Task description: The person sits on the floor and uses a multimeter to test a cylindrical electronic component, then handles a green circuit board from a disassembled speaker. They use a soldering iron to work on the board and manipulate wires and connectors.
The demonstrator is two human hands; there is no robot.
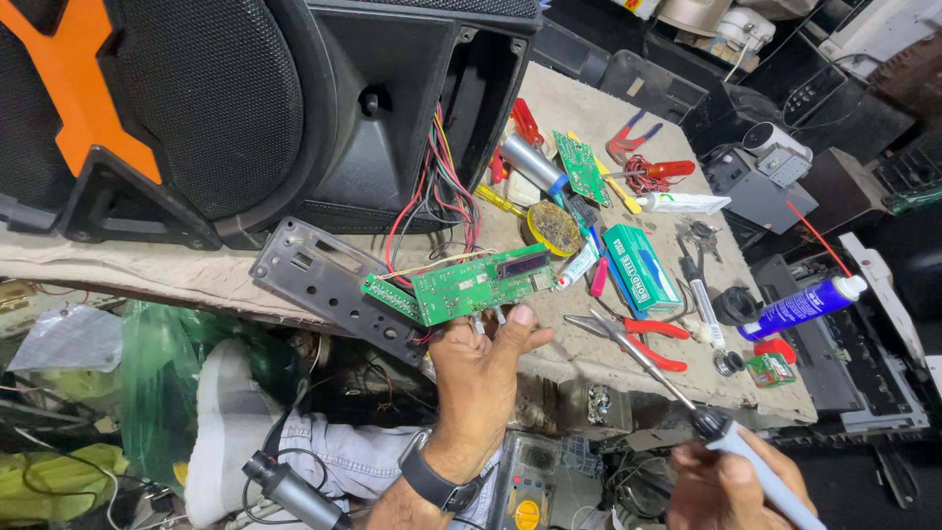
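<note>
So the big black speaker cabinet (245, 108) with the orange trim takes up the whole far left corner of your workbench (589, 108), lying with its back opening facing you and a bundle of red, black and yellow wires (446, 191) spilling out of it toward the near edge. Next down in size, the grey plastic control panel (329, 285) hangs right over the near edge of the bench, just left of your left hand. Your left hand (478, 378) is up at that edge with the fingers curled and the thumb raised, pinching the green circuit board (476, 285) from below, so the board sits tilted just above the near edge, touching the panel's right end and tied to those wires. Your right hand (726, 486) is low, off the near right corner, closed in a fist round the grey handle of a soldering iron (687, 407), tip pointing up and left toward the board but well short of it. Under that tip, red-handled pliers (638, 339) lie near the front edge. Further right there's a blue spray can (800, 306) by the right edge, a green box (640, 270) mid-bench, and a round solder tin (552, 228) behind it.
</note>
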